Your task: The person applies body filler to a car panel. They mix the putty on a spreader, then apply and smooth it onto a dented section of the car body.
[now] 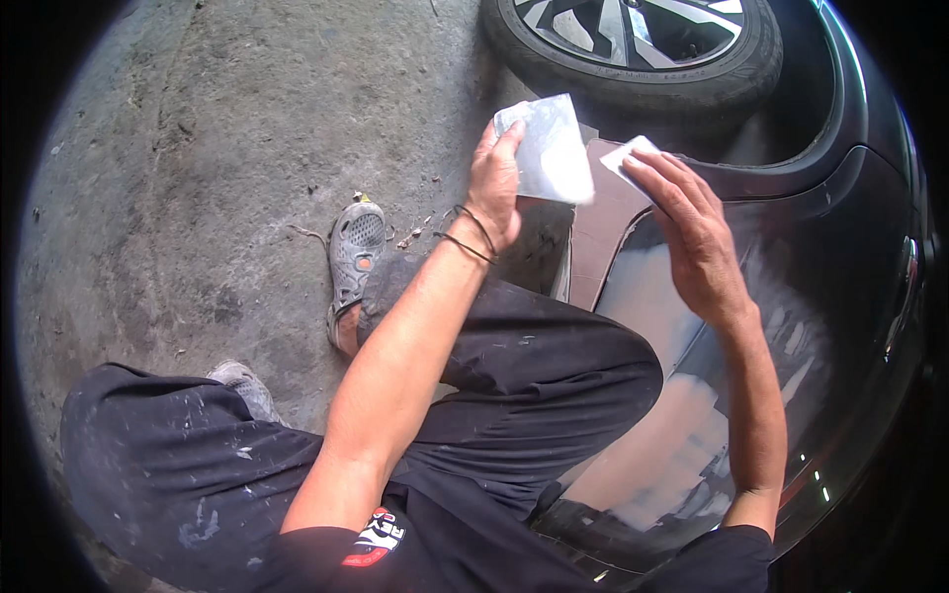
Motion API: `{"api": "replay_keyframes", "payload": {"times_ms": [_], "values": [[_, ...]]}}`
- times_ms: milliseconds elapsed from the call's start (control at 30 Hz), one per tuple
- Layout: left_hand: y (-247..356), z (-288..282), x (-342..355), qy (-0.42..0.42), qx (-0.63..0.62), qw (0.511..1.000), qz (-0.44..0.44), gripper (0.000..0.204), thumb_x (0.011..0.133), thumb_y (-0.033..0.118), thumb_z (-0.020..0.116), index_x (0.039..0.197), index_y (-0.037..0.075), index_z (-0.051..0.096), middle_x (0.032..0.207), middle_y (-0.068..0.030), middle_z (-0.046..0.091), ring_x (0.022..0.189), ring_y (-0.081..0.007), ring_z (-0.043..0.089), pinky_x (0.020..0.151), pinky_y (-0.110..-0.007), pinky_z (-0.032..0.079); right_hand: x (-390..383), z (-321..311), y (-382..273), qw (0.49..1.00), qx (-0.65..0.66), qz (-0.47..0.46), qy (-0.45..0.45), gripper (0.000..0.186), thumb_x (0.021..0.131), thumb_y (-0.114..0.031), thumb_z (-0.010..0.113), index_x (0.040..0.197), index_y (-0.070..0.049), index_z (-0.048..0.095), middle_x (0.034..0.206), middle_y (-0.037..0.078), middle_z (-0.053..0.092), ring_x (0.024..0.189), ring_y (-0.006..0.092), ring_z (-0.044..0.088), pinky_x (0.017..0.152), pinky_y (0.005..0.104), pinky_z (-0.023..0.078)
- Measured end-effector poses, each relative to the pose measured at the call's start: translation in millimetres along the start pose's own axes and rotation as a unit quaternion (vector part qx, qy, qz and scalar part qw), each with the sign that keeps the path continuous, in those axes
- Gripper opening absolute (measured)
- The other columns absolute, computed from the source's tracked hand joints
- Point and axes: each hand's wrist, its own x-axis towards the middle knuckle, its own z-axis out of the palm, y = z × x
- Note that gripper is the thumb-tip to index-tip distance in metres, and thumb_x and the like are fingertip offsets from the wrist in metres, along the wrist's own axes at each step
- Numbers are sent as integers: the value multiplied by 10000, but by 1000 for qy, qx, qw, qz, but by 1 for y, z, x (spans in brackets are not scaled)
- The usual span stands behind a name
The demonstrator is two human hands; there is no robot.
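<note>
My left hand (497, 183) is closed on a flat, shiny whitish plate (554, 153), with the thumb lying on its upper face. A pale smear shows on the plate. To the right, my right hand (700, 242) pinches a small flat white spreader (625, 158) between thumb and fingers. The two held pieces are close together but apart. Below my right hand curves a dark car body panel (850, 247), with dull beige and grey filler patches (652, 450) on it. The spreader's far edge is too bright to tell whether anything is on it.
A car wheel (633, 74) with a black tyre sits at the top, by the wheel arch (791, 178). Brown masking sheet (598, 232) lines the panel's edge. My bent leg (554, 366) is close against the panel. Rough concrete floor (198, 198) lies to the left.
</note>
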Motion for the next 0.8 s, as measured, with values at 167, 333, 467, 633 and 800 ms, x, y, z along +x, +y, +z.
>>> {"api": "replay_keyframes", "payload": {"times_ms": [167, 333, 467, 633, 800], "values": [[3, 43, -16, 16, -132, 990, -36, 417, 1154, 327, 550, 1533, 163, 490, 1407, -124, 673, 1246, -306, 724, 928, -557, 675, 7, 20, -36, 976, 214, 15, 40, 530, 1083, 4, 600, 1554, -235, 652, 1645, 101, 545, 1522, 353, 502, 1256, 486, 444], [16, 40, -16, -2, -137, 991, -6, 413, 1137, 300, 560, 1527, 169, 521, 1414, -104, 679, 1301, -299, 695, 988, -586, 647, -2, 16, -2, 999, -35, -6, 33, 572, 1035, -2, 658, 1526, -295, 667, 1618, 55, 560, 1524, 352, 476, 1268, 496, 413], [46, 23, -5, 24, -100, 994, 22, 407, 1103, 352, 616, 1471, 187, 560, 1384, -79, 695, 1259, -296, 708, 1008, -593, 625, -27, 24, 32, 964, -256, -49, -50, 676, 951, 9, 673, 1517, -360, 667, 1639, 20, 543, 1572, 337, 414, 1321, 541, 296], [60, 11, -3, 31, -83, 995, 50, 392, 1087, 362, 640, 1425, 179, 562, 1342, -75, 697, 1227, -299, 719, 990, -589, 623, -54, 82, 63, 920, -272, -172, -223, 674, 920, -86, 688, 1493, -439, 674, 1698, -32, 485, 1667, 296, 279, 1397, 592, 140], [54, 9, 0, 48, -60, 995, 70, 392, 1093, 325, 614, 1452, 173, 580, 1340, -78, 685, 1196, -272, 706, 981, -555, 614, -42, 108, 64, 907, -276, -178, -265, 543, 968, -194, 696, 1444, -454, 711, 1674, -70, 502, 1684, 254, 242, 1414, 580, 79]]}}
